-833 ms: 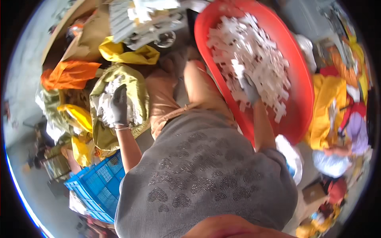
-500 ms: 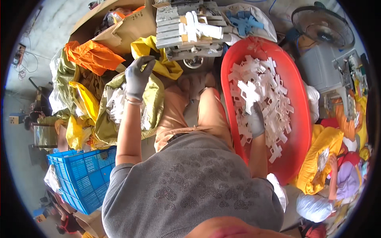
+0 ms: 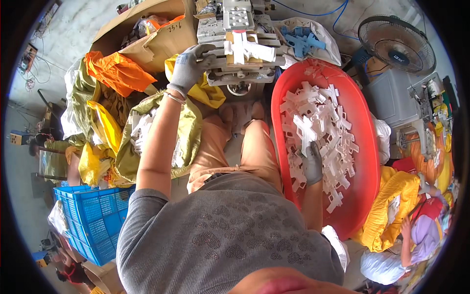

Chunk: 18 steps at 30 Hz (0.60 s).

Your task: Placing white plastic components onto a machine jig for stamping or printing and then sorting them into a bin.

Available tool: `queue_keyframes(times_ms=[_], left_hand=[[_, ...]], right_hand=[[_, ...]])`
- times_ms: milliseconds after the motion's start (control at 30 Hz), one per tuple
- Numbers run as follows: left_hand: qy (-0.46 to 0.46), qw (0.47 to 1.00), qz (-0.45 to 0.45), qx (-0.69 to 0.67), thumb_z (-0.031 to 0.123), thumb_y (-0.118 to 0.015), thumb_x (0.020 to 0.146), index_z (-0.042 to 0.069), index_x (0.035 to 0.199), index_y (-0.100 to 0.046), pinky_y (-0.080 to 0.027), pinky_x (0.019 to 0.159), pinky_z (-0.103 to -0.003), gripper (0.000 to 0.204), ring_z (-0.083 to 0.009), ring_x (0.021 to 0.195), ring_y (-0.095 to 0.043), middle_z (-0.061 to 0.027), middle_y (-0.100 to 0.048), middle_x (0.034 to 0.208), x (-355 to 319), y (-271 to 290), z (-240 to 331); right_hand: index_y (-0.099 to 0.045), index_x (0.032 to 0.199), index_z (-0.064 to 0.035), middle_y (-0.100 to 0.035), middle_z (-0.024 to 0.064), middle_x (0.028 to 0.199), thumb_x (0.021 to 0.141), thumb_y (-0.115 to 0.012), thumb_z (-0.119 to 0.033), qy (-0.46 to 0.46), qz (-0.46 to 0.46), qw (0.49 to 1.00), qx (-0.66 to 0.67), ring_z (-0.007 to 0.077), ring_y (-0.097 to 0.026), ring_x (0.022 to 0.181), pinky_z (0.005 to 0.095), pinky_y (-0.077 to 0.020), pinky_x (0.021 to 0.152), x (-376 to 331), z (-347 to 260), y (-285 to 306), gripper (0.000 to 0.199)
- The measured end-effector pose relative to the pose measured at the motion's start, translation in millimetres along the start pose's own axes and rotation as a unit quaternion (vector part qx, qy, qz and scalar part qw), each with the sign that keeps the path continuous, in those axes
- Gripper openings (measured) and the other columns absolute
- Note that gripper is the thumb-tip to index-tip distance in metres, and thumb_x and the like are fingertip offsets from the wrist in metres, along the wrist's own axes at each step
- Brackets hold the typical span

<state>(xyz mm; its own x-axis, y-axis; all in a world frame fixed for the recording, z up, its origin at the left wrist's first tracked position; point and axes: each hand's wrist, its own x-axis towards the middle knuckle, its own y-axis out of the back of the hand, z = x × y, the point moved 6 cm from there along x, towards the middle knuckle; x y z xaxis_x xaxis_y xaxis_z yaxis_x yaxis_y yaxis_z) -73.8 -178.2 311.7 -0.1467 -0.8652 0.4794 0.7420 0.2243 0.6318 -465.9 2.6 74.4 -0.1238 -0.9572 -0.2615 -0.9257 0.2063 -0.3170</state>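
My left hand (image 3: 192,68), in a grey glove, is raised at the left edge of a metal machine (image 3: 215,36). Its fingers are apart and nothing shows in them. A white plastic toy gun (image 3: 247,50) lies on a brown block on the machine's bed, just right of those fingertips. My right hand (image 3: 312,166), also gloved, grips another white toy gun (image 3: 305,128) by its lower end. That one is held over the red oval tub (image 3: 362,196), where many similar white toy guns (image 3: 335,132) lie in a loose heap.
An olive sack (image 3: 188,139) holding white pieces stands left of my legs. Behind it are orange cloth (image 3: 117,73) and a cardboard box (image 3: 171,39). A blue crate (image 3: 98,220) sits lower left. Blue toy guns (image 3: 303,41) fill a white sack; a fan (image 3: 396,46) stands far right. Another person (image 3: 426,230) works at right.
My left hand has moved right and forward, from above the olive sack to the machine's edge. My right hand, still gripping its toy gun, has shifted slightly down within the tub area.
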Motion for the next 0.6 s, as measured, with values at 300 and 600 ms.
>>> queue_keyframes(times_ms=[300, 600], left_hand=[[-0.016, 0.998, -0.055, 0.012, 0.017, -0.069, 0.078, 0.005, 0.115, -0.058, -0.05, 0.078, -0.032, 0.04, -0.0242, 0.089, -0.065, -0.0142, -0.065, 0.098, 20.0, -12.3, 4.7], [-0.033, 0.994, -0.067, 0.076, 0.026, -0.073, 0.073, 0.006, 0.113, -0.059, -0.049, 0.079, -0.037, 0.046, -0.0341, 0.091, -0.062, -0.0168, -0.065, 0.097, 38.0, -14.4, 15.1]], right_hand=[[-0.04, 0.133, 0.0005, -0.051, 0.0056, 0.12, 0.092, -0.054, -0.015, 0.008, 0.005, 1.0, 0.022, 0.0144, -0.053, 0.1, 0.0282, -0.0435, 0.088, 1.1, -10.1, -14.9, 0.046], [-0.042, 0.132, 0.0001, -0.052, 0.0051, 0.121, 0.092, -0.052, -0.014, 0.077, 0.006, 0.997, 0.007, 0.0125, -0.051, 0.106, 0.0256, -0.0403, 0.091, 23.0, -79.4, -42.5, 0.043]])
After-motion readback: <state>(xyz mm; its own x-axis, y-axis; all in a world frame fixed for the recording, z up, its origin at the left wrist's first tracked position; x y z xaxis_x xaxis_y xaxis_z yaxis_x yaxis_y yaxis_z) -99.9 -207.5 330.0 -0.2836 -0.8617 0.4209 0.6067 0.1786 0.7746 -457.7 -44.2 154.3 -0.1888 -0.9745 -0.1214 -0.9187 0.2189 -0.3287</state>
